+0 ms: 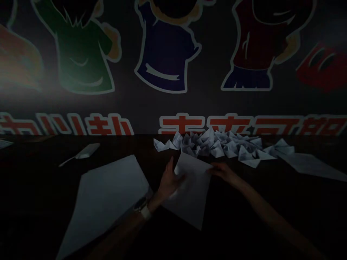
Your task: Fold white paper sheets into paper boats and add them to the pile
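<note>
Right fingers (217, 166) pinch a sheet (193, 196), left fingers (170, 167) spread, paper stack (108, 191) beside, folded boats (217, 149) crowding beyond

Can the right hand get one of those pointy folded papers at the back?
Probably yes: the pointy folded papers sit just beyond the right hand, and nothing seems to block the way. It is at the edge of the sheet, though.
</note>
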A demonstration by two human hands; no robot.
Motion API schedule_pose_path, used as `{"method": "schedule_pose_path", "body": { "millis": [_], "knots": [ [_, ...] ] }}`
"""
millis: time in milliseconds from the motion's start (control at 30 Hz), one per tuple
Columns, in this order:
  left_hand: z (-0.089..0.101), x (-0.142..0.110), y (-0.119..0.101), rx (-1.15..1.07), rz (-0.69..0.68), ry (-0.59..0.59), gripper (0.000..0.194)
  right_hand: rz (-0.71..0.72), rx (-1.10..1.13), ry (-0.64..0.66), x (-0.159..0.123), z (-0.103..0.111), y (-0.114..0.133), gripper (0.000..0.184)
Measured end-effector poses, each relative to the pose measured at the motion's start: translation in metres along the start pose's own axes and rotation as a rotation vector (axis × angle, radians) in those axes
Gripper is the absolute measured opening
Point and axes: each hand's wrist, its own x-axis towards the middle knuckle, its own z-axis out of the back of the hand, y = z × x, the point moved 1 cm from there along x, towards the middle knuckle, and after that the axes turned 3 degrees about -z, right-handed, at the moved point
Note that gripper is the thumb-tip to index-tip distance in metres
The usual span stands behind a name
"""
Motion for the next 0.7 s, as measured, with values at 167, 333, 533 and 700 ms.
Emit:
{"method": "schedule_pose_path", "body": {
  "millis": [167,333,533,700],
  "knots": [
    [0.010,0.001,0.012,-0.688,0.448,0.439,0.047,0.081,-0.020,-0.116,0.000,-0.005,0.003,0.042],
    [0.010,0.005,0.017,-0.874,0.543,0.186,0.038,0.297,-0.018,-0.142,-0.006,-0.018,0.009,0.052],
    [0.012,0.008,0.019,-0.869,0.534,0.192,0.036,0.341,-0.026,0.095,-0.018,-0.039,0.022,0.048],
    [0.012,0.005,0.012,-0.574,0.337,0.320,0.041,0.293,0.158,0.108,-0.020,-0.042,0.022,0.039]
  ]
}}
